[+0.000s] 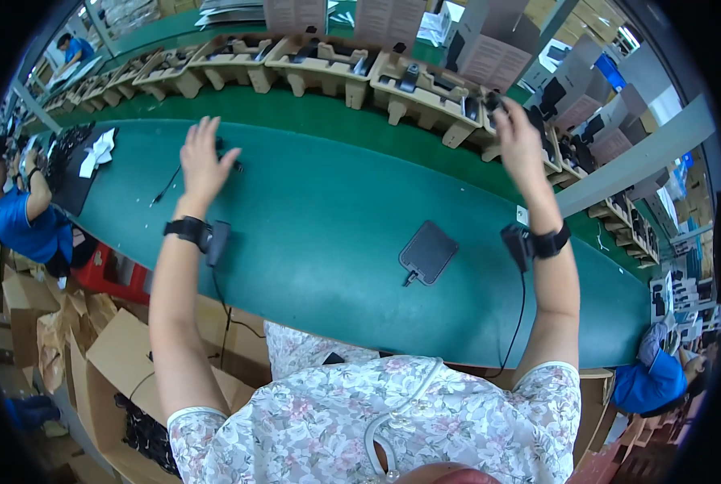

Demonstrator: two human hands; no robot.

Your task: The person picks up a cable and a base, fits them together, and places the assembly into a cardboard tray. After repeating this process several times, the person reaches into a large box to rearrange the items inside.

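Observation:
My left hand [205, 164] is over the left part of the green table [328, 210], fingers stretched out and thumb apart. Black bits show at its edge, partly hidden beneath it, and a thin black cable [165, 190] lies beside it. My right hand [520, 145] reaches over the row of trays at the far right, its fingers bent together. At its fingertips is a small dark thing [493, 102], too blurred to name. A flat black rectangular pad [429, 252] with a short connector end lies on the table between my forearms.
Brown moulded trays [320, 66] with black parts line the table's far side. A grey post [643, 153] stands at right. White paper [98, 153] lies far left. Co-workers in blue sit at both ends. An open carton [114, 403] with black cables is at lower left. Wired black devices are strapped to my wrists.

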